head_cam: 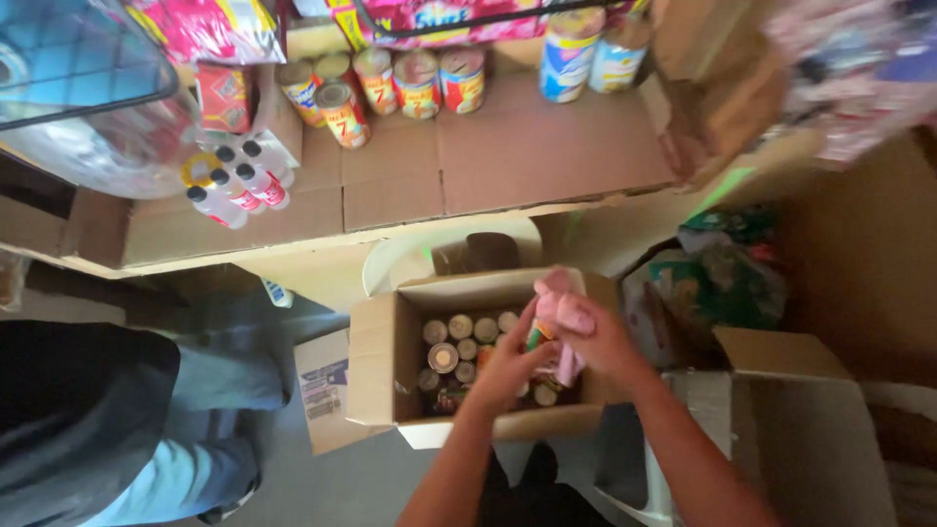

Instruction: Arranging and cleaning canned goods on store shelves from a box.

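Observation:
An open cardboard box (376, 361) stands on the floor below me, packed with several upright cans (459, 346) seen from the top. Over its right half, my left hand (508, 369) grips a can (536, 335) with a green and orange label. My right hand (597, 337) holds a pink cloth (561, 304) pressed against that can. Both forearms reach in from the bottom edge.
A cardboard-covered shelf (508, 146) above carries several labelled cans (415, 83), small white bottles with black caps (234, 185) and bright packets. Another person in jeans (185, 439) stands at the left. An empty open box (791, 429) and green bags (722, 273) lie right.

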